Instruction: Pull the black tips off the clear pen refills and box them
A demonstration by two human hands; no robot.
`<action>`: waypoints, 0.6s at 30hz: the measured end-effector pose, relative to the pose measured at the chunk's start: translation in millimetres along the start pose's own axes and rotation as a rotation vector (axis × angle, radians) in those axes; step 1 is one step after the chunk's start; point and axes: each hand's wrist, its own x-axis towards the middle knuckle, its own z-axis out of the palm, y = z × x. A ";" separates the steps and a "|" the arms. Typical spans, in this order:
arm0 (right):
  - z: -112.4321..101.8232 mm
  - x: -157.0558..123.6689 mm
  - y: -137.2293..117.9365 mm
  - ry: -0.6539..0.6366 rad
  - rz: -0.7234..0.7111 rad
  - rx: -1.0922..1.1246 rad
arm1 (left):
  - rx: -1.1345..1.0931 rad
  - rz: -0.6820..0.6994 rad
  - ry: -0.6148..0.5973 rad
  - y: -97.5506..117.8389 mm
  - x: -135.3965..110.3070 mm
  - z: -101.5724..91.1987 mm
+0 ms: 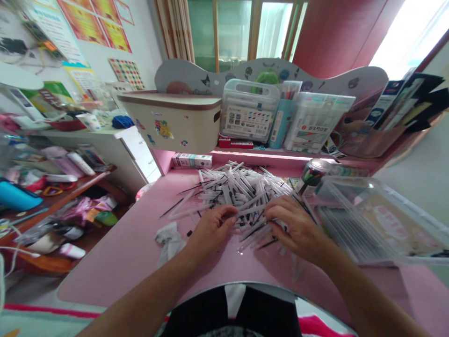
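Observation:
A loose heap of slim, whitish translucent pen tubes (pixel 242 185) lies on the pink desk, with thin black sticks like pen refills (pixel 171 207) mixed in and poking out. At the heap's near edge my left hand (pixel 213 229) has thumb and forefinger pinched together on the end of a whitish tube (pixel 251 202). My right hand (pixel 294 227) is at the heap's right side with its fingers curled down among the tubes. What its fingertips hold, if anything, is hidden. A crumpled white tissue (pixel 170 241) lies left of my left hand.
A clear plastic box (pixel 365 257) containing dark thin sticks stands right of my right hand, a drink can (pixel 314 175) behind it. On the shelf above are a beige bin (pixel 175 121), marker cases (pixel 249 112) and a pen holder (pixel 372 138). The pink desk (pixel 115 252) curves toward me.

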 end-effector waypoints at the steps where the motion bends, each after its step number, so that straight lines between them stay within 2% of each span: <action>1: -1.4 -0.2 0.8 0.077 0.027 0.047 | -0.009 -0.003 -0.003 -0.6 -0.1 0.1; 3: -4.1 -0.6 3.3 0.177 0.118 0.128 | -0.004 0.002 0.013 -1.5 0.5 -0.8; 6: -8.0 -0.2 8.8 0.208 0.195 0.165 | 0.038 0.036 0.043 -2.0 2.2 -3.5; 11: -12.3 -0.1 15.1 0.103 0.151 0.002 | 0.087 0.053 0.088 -1.4 2.5 -4.3; 18: -9.1 -2.4 15.6 -0.014 0.134 -0.173 | 0.220 0.128 0.086 -4.4 2.7 -4.5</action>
